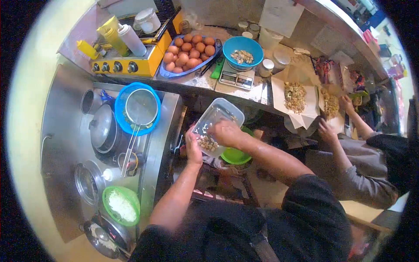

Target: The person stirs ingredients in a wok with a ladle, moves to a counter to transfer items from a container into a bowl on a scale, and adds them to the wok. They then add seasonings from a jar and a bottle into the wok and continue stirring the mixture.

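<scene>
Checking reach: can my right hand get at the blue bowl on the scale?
Probably yes: once the right hand lifts out of the plastic container, nothing visible blocks the blue bowl.

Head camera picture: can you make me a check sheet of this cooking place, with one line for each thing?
Surface: stainless-steel counter carries a strainer over a blue basin and a lidded pot.
Job's things: clear plastic container with small food pieces; turquoise bowl on a kitchen scale.
Clutter: eggs in a blue tray; squeeze bottles, upper left.
Hands: left hand supports the container; right hand reaches inside, grip hidden.
Cables: can't tell; reddish tangle unclear.
Surroundings: another person's hands beside food on paper.
</scene>
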Demonstrator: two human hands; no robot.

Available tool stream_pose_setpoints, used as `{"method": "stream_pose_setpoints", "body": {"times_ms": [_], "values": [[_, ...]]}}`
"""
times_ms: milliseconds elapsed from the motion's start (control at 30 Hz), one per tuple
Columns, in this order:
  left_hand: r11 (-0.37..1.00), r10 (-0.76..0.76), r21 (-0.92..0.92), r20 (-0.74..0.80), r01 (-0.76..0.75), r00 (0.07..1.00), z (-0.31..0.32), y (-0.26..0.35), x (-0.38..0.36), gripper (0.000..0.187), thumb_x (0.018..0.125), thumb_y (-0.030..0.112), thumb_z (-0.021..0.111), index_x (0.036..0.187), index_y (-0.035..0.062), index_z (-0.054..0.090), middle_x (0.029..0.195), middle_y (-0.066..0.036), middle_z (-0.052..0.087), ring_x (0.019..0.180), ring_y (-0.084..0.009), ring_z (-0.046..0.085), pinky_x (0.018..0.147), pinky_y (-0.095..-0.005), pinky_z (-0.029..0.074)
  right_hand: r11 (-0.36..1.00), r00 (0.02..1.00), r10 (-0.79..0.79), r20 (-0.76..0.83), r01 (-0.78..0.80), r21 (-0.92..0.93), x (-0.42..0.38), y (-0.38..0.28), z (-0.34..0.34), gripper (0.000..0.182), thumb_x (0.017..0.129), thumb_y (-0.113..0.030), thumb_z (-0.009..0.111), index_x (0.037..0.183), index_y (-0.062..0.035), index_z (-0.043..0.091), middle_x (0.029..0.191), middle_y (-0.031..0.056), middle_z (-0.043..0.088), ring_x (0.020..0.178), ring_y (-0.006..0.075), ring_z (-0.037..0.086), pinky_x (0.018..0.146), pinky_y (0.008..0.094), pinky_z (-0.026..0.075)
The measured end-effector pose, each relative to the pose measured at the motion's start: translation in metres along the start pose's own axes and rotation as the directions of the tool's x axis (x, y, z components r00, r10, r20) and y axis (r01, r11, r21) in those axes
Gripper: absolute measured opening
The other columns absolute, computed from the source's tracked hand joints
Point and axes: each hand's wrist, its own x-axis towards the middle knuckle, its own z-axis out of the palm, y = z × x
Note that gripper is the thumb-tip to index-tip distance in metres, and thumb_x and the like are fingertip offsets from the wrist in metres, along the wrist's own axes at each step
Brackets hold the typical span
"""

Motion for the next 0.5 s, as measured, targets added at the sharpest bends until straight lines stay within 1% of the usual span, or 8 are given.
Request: {"method": "stream_pose_setpoints", "body": {"times_ms": [100,167,200,233,267,333,433,500], "values": [[0.999,-0.048,0.003,0.004,0.048,0.999,0.004,0.004,0.005,0.061,0.093,0.055,0.038,0.131,0.0069,0.039,0.116,-0.006,0.048,0.105,-0.0174,0.048,0.094,-0.0338,0.038,0.972,0.990,0.133,-0.042,-0.122,0.200,-0.003,0.004,-0.020,0.025,0.073,-0.014,0.063,0.098,-0.0156,0.068,0.095,0.0128,0.066,0.086,0.0315,0.063,0.079,0.0404,0.050],[0.997,-0.044,0.062,0.002,0.044,0.999,0.008,0.013,0.011,0.061,0.095,0.053,0.034,0.129,0.0030,0.041,0.117,-0.008,0.047,0.105,-0.0177,0.046,0.095,-0.0327,0.036,0.981,0.973,0.092,-0.213,-0.052,0.185,0.004,0.039,-0.051,0.030,0.072,-0.012,0.064,0.101,-0.0143,0.068,0.097,0.0126,0.065,0.088,0.0301,0.063,0.079,0.0392,0.050],[0.995,-0.044,0.089,-0.001,0.044,0.999,0.010,0.014,0.015,0.061,0.096,0.052,0.033,0.128,0.0011,0.043,0.118,-0.009,0.047,0.104,-0.0179,0.045,0.095,-0.0321,0.036,0.974,0.897,0.120,-0.426,-0.024,0.223,0.014,0.067,-0.066,0.028,0.071,-0.011,0.066,0.099,-0.0123,0.069,0.093,0.0114,0.066,0.087,0.0296,0.064,0.077,0.0375,0.051],[0.996,-0.052,0.073,0.007,0.052,0.999,0.010,0.012,0.018,0.060,0.096,0.051,0.032,0.128,0.0010,0.042,0.118,-0.009,0.047,0.105,-0.0178,0.045,0.095,-0.0319,0.036,0.946,0.843,0.241,-0.481,-0.092,0.312,0.027,0.102,-0.082,0.026,0.075,-0.018,0.065,0.101,-0.0144,0.067,0.092,0.0131,0.067,0.080,0.0328,0.064,0.073,0.0417,0.052],[0.997,-0.057,0.056,0.016,0.056,0.998,0.010,0.011,0.024,0.060,0.097,0.051,0.032,0.128,0.0009,0.042,0.119,-0.009,0.046,0.105,-0.0178,0.045,0.096,-0.0317,0.035,0.954,0.812,0.295,-0.504,-0.218,0.206,0.037,0.119,-0.117,0.020,0.076,-0.019,0.065,0.095,-0.0122,0.069,0.087,0.0143,0.067,0.079,0.0331,0.064,0.072,0.0423,0.051],[0.997,-0.067,0.025,0.016,0.067,0.998,0.009,0.008,0.030,0.059,0.097,0.050,0.032,0.128,0.0008,0.042,0.119,-0.009,0.046,0.106,-0.0176,0.045,0.096,-0.0314,0.035,0.943,0.741,0.325,-0.587,-0.298,0.146,0.071,0.185,-0.136,0.018,0.077,-0.020,0.064,0.092,-0.0111,0.070,0.085,0.0151,0.067,0.080,0.0334,0.065,0.073,0.0428,0.051],[0.997,-0.071,-0.021,-0.025,0.070,0.997,0.006,0.000,0.027,0.058,0.097,0.049,0.033,0.127,0.0006,0.044,0.120,-0.009,0.046,0.106,-0.0174,0.045,0.097,-0.0315,0.034,0.946,0.831,0.302,-0.468,-0.322,0.038,0.105,0.227,-0.150,0.020,0.079,-0.022,0.062,0.094,-0.0107,0.070,0.088,0.0158,0.067,0.083,0.0335,0.065,0.074,0.0431,0.051],[0.996,-0.064,0.065,-0.035,0.066,0.997,-0.001,-0.005,0.020,0.057,0.097,0.048,0.033,0.126,0.0008,0.044,0.120,-0.009,0.047,0.105,-0.0169,0.045,0.096,-0.0315,0.034,0.942,0.863,0.291,-0.414,-0.333,-0.031,0.125,0.242,-0.144,0.019,0.079,-0.020,0.060,0.093,-0.0101,0.070,0.089,0.0168,0.067,0.085,0.0341,0.065,0.075,0.0430,0.051]]}}
